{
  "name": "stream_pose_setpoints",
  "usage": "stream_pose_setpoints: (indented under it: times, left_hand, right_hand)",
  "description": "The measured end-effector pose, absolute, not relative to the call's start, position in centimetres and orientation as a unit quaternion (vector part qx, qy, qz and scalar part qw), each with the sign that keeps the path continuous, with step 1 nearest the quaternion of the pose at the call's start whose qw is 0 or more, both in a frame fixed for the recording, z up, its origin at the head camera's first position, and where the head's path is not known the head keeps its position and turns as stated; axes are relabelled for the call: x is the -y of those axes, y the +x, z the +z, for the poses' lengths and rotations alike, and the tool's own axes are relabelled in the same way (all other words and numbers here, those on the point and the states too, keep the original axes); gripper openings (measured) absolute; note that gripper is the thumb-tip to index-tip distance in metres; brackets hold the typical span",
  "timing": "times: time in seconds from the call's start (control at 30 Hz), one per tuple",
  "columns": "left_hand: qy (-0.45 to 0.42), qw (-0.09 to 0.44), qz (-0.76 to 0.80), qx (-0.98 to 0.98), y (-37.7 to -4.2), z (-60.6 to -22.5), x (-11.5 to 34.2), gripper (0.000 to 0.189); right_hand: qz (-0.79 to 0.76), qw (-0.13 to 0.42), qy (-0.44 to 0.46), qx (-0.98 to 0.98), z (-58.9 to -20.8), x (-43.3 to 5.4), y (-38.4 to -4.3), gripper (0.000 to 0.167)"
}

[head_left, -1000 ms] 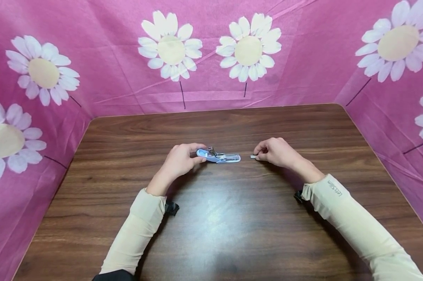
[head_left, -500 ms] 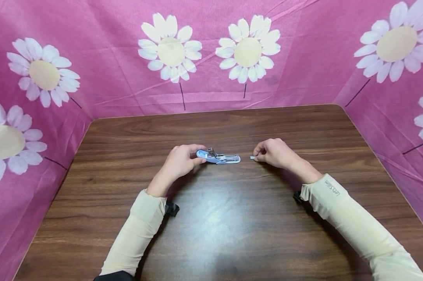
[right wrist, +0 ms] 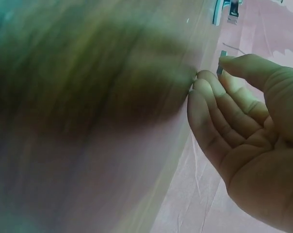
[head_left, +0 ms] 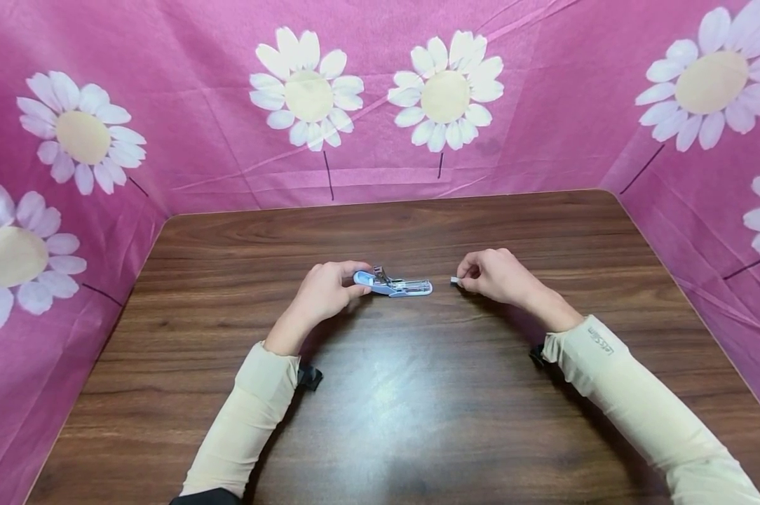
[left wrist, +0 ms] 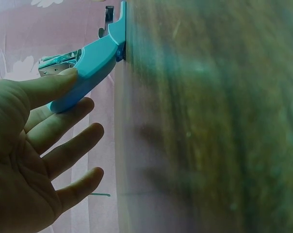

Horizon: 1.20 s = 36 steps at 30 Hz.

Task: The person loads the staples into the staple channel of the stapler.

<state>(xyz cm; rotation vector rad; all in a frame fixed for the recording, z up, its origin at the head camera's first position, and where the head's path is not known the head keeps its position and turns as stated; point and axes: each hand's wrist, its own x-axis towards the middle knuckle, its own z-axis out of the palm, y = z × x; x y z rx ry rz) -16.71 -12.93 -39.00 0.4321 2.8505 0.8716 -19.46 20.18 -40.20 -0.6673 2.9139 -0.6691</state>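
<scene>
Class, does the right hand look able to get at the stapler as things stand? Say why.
Probably yes: between the right hand and the nearer end of the stapler show only table and the strip the hand pinches, which might hamper a grip. The left hand holds the other end.

Dark brown wood-grain surface (head_left: 456,435), glossy, far corners rounded, pale glare patch (head_left: 386,393) around the near middle. Light-blue plastic stapler (head_left: 385,287) with silvery metal parts sits on it, folded out: slim end down, other end tilted up off the surface.
</scene>
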Motion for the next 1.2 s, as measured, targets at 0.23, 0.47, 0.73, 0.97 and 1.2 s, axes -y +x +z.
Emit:
stream_pose_setpoints:
  times: [0.23, 0.47, 0.73, 0.97, 1.2]
  left_hand:
    - [0.14, 0.066, 0.29, -0.944, -16.67, -38.95, 12.91, 0.036]
    - [0.138, 0.066, 0.289, -0.945, -16.61, -38.92, 12.9, 0.035]
    - [0.14, 0.066, 0.287, -0.945, -16.64, -38.88, 12.86, 0.036]
    - [0.143, 0.062, 0.285, -0.946, -16.62, -38.85, 12.8, 0.035]
    - [0.142, 0.062, 0.283, -0.946, -16.67, -38.95, 12.85, 0.035]
  right_hand:
    - [-0.244, 0.042, -0.207, -0.947, -39.99, -20.32, -19.44, 0.005]
    - [-0.272, 0.032, -0.216, -0.937, -39.86, -20.43, -19.4, 0.005]
    - [-0.266, 0.006, -0.216, -0.939, -39.52, -20.83, -19.42, 0.017]
    - [-0.29, -0.01, -0.2, -0.936, -39.38, -20.94, -19.51, 0.011]
    - [-0.315, -0.004, -0.186, -0.931, -39.19, -20.81, -19.56, 0.01]
